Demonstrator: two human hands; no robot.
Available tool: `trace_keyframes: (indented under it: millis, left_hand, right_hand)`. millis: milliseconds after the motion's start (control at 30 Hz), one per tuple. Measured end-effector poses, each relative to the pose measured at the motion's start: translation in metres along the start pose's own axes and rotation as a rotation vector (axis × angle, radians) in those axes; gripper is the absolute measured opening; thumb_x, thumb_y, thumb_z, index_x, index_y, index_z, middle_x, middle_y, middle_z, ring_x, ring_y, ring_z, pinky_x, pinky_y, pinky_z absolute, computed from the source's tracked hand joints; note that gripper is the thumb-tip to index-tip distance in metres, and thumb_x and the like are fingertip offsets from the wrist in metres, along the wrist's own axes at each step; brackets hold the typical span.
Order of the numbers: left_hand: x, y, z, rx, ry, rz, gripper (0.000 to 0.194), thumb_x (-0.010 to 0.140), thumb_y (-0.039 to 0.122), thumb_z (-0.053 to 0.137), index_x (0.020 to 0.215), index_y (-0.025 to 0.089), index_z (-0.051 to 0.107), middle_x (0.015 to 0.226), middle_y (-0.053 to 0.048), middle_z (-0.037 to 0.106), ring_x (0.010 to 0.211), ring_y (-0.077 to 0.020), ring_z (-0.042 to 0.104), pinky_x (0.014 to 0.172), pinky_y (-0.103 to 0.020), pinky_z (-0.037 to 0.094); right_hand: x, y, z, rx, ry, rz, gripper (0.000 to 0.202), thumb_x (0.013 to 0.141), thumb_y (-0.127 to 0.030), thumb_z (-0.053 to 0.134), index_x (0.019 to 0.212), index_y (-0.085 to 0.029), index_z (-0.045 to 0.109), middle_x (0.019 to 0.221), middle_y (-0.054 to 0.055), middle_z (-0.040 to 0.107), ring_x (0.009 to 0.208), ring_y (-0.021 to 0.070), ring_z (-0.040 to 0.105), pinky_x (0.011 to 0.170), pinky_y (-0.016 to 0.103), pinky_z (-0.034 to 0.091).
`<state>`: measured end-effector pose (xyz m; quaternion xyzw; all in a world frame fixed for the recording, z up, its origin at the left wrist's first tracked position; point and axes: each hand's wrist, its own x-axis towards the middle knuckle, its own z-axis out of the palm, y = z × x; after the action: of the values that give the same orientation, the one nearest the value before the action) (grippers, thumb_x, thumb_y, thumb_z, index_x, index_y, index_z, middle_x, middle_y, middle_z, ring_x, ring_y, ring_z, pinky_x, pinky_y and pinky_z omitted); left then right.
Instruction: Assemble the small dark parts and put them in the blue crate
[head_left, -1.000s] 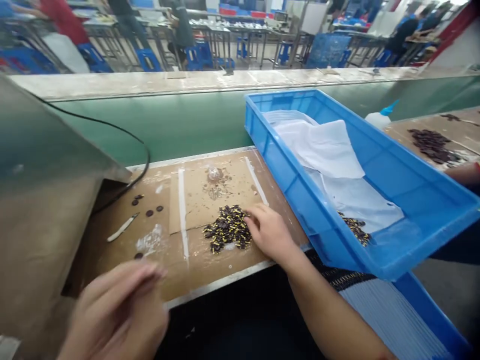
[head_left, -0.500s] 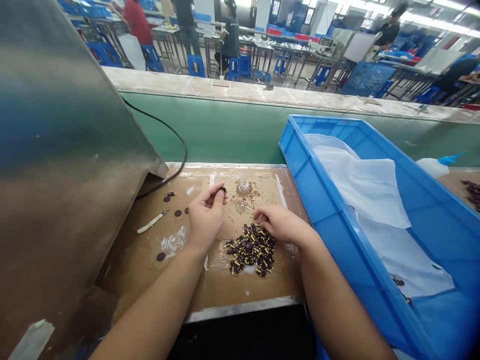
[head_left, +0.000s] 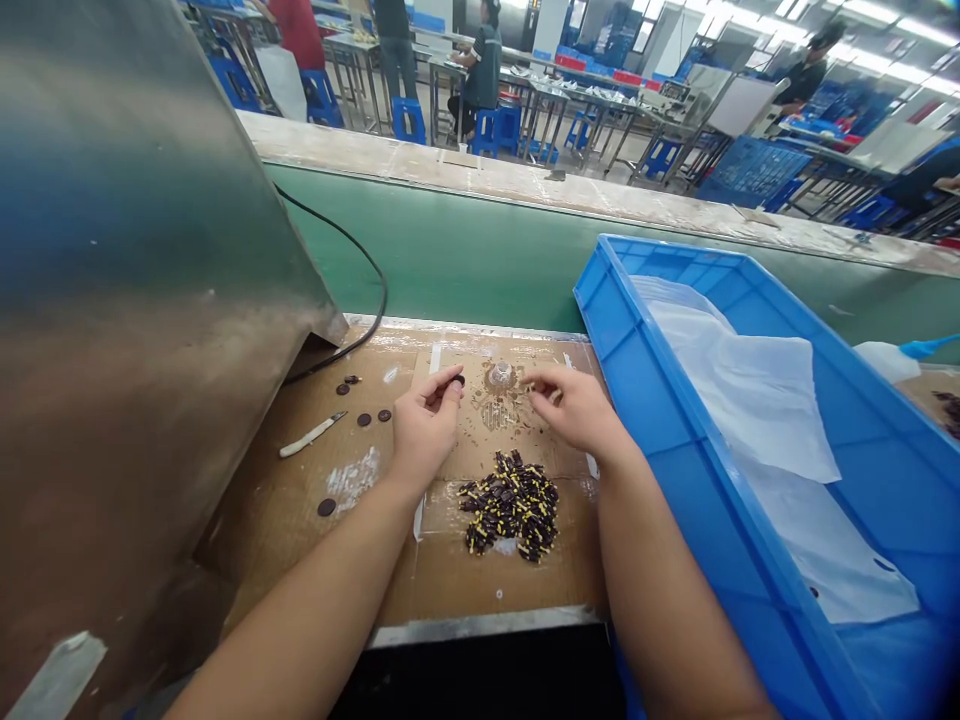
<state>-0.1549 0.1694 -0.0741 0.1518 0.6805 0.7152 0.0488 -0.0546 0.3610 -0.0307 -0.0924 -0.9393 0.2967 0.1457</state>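
Between the thumb and fingers of my left hand point(head_left: 426, 420) is a small dark round disc point(head_left: 459, 380), held above the cardboard. My right hand point(head_left: 574, 408) faces it from the other side, thumb and fingertips bent together; whatever they pinch is too small to make out. Below both hands lies a pile of small dark pieces with yellow ends point(head_left: 514, 505). A small clear cup-like piece point(head_left: 500, 374) stands on the stained cardboard between and beyond the hands. To the left, several loose dark discs point(head_left: 364, 420) lie near a white-handled craft knife point(head_left: 311, 436).
A large blue crate point(head_left: 667, 420) with white sheets point(head_left: 750, 390) stands at the right. A metal housing point(head_left: 165, 300) rises at the left, with a black cable point(head_left: 367, 260) beside it. Behind runs a green belt point(head_left: 450, 255). People sit and stand at benches farther back.
My right hand has moved up and away from the pile of pieces, level with my left hand. The left hand still holds the disc. The camera view has shifted slightly.
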Motion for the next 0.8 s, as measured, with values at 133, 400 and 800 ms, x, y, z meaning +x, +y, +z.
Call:
trace_keyframes:
  millis: [133, 400, 800]
  left_hand:
    - [-0.001, 0.000, 0.001, 0.016, -0.023, 0.002, 0.026, 0.087, 0.028, 0.067, 0.111, 0.018, 0.074, 0.102, -0.011, 0.074, 0.089, -0.0186, 0.069, 0.087, -0.036, 0.060]
    - [-0.003, -0.002, 0.003, 0.026, -0.042, 0.014, 0.026, 0.089, 0.030, 0.067, 0.111, 0.019, 0.074, 0.105, -0.011, 0.073, 0.091, -0.0190, 0.069, 0.085, -0.035, 0.058]
    - [-0.003, 0.000, 0.003, 0.011, -0.042, 0.024, 0.024, 0.089, 0.025, 0.065, 0.110, 0.019, 0.074, 0.106, -0.010, 0.073, 0.094, -0.0186, 0.068, 0.086, -0.034, 0.057]
  right_hand:
    - [0.025, 0.009, 0.024, 0.182, 0.326, 0.079, 0.021, 0.088, -0.027, 0.064, 0.104, -0.019, 0.075, 0.092, 0.004, 0.075, 0.076, 0.0157, 0.065, 0.075, 0.031, 0.051]
    - [0.032, 0.011, 0.049, 0.112, 0.449, -0.017, 0.022, 0.095, -0.031, 0.058, 0.106, -0.020, 0.075, 0.104, 0.007, 0.076, 0.086, 0.0182, 0.067, 0.073, 0.030, 0.053]
    - [0.033, 0.013, 0.053, 0.041, 0.416, -0.098, 0.018, 0.097, -0.027, 0.059, 0.104, -0.022, 0.075, 0.102, 0.005, 0.075, 0.085, 0.0185, 0.066, 0.080, 0.035, 0.053]
